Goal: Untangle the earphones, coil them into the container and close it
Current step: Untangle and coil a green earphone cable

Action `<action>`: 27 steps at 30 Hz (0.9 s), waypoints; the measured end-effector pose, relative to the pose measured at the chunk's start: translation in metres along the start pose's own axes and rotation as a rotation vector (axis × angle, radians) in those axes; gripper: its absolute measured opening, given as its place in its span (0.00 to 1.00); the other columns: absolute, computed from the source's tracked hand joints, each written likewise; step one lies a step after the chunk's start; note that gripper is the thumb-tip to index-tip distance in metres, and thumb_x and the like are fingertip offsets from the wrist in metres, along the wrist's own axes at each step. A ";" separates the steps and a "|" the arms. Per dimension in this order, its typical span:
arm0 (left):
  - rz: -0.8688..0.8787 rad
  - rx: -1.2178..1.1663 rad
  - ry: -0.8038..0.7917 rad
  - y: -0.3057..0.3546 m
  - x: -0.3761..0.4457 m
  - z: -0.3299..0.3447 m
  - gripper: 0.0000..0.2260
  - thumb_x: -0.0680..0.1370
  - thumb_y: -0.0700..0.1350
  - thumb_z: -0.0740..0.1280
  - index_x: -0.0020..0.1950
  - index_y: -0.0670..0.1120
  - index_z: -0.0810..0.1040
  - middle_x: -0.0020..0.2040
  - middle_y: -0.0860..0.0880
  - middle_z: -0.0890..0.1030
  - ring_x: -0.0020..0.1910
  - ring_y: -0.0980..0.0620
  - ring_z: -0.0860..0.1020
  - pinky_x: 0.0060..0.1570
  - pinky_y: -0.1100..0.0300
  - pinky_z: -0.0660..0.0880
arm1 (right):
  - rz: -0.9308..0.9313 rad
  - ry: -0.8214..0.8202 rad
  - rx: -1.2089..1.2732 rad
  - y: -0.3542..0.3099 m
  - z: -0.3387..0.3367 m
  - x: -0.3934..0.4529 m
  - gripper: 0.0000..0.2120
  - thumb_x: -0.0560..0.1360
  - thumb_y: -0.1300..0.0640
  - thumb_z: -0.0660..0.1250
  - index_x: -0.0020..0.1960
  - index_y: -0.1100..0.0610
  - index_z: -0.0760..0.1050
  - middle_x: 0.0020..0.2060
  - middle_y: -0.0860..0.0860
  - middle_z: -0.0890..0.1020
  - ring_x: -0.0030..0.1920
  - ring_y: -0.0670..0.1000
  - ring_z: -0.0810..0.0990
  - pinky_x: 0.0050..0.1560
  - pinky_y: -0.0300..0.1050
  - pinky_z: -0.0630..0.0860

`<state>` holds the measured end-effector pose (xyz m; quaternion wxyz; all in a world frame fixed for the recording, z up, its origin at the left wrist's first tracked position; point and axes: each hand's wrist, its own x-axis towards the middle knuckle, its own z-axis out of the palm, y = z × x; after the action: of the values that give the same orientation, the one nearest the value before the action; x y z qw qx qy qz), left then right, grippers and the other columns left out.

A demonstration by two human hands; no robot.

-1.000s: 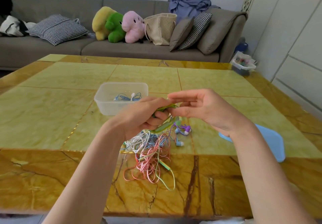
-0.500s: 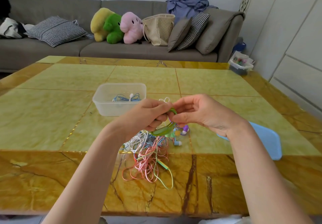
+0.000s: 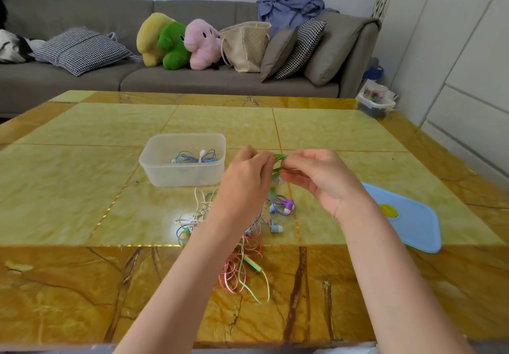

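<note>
A small coil of green earphone cable [image 3: 279,160] is held above the table between both hands. My left hand [image 3: 246,180] grips it from the left, and my right hand [image 3: 319,178] pinches it from the right. Under my hands lies a tangle of pink, white, purple and pale green earphones [image 3: 242,249], partly hidden by my left forearm. The clear plastic container [image 3: 181,171] stands open to the left, with a coiled blue and white earphone [image 3: 195,157] inside. Its blue lid [image 3: 407,221] lies flat at the right.
The yellow marble-patterned table [image 3: 82,188] stretches widely on the left and behind the container. A grey sofa [image 3: 192,81] with cushions, plush toys and a bag stands beyond the far edge. A small storage box [image 3: 376,103] sits on the floor at the right.
My hands have moved closer together and a little farther from me. The right hand's fingers, spread a second ago, now pinch the green cable, which is bunched tighter between the hands.
</note>
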<state>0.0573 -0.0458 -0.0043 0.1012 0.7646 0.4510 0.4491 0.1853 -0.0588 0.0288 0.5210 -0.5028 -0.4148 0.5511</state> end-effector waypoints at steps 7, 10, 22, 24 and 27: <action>-0.096 -0.182 -0.197 0.000 -0.002 0.005 0.13 0.81 0.46 0.55 0.38 0.48 0.69 0.30 0.56 0.67 0.41 0.49 0.66 0.45 0.53 0.64 | -0.040 -0.014 0.127 -0.007 -0.004 -0.007 0.08 0.72 0.72 0.64 0.36 0.63 0.75 0.26 0.50 0.78 0.27 0.44 0.78 0.31 0.32 0.77; -0.144 -0.414 -0.278 0.011 -0.005 -0.001 0.13 0.82 0.44 0.52 0.40 0.46 0.70 0.32 0.54 0.73 0.34 0.52 0.68 0.37 0.59 0.68 | -0.051 -0.037 0.096 -0.007 -0.005 -0.009 0.08 0.72 0.72 0.65 0.37 0.63 0.75 0.29 0.52 0.79 0.27 0.45 0.79 0.32 0.33 0.77; 0.009 0.080 -0.174 0.006 -0.012 -0.004 0.11 0.82 0.42 0.53 0.51 0.38 0.72 0.36 0.47 0.73 0.32 0.46 0.72 0.33 0.57 0.64 | -0.121 -0.098 -0.146 -0.002 0.000 -0.006 0.05 0.70 0.66 0.70 0.44 0.63 0.76 0.34 0.57 0.80 0.30 0.50 0.79 0.30 0.35 0.75; -0.053 0.066 -0.219 0.008 -0.012 -0.005 0.11 0.82 0.43 0.53 0.47 0.40 0.72 0.34 0.50 0.70 0.31 0.49 0.69 0.33 0.59 0.61 | -0.146 -0.109 -0.174 -0.001 -0.001 -0.005 0.03 0.70 0.69 0.69 0.40 0.63 0.76 0.32 0.57 0.79 0.28 0.47 0.79 0.31 0.34 0.75; -0.354 -0.334 -0.394 0.012 -0.012 -0.012 0.14 0.83 0.45 0.52 0.41 0.46 0.72 0.31 0.53 0.70 0.28 0.58 0.67 0.26 0.67 0.61 | -0.176 -0.154 -0.197 -0.004 -0.005 -0.006 0.06 0.69 0.72 0.69 0.39 0.63 0.76 0.31 0.55 0.79 0.28 0.47 0.77 0.32 0.34 0.75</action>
<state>0.0529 -0.0651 0.0030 0.3876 0.7191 0.4688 0.3358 0.1901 -0.0645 0.0324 0.4820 -0.4694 -0.5482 0.4968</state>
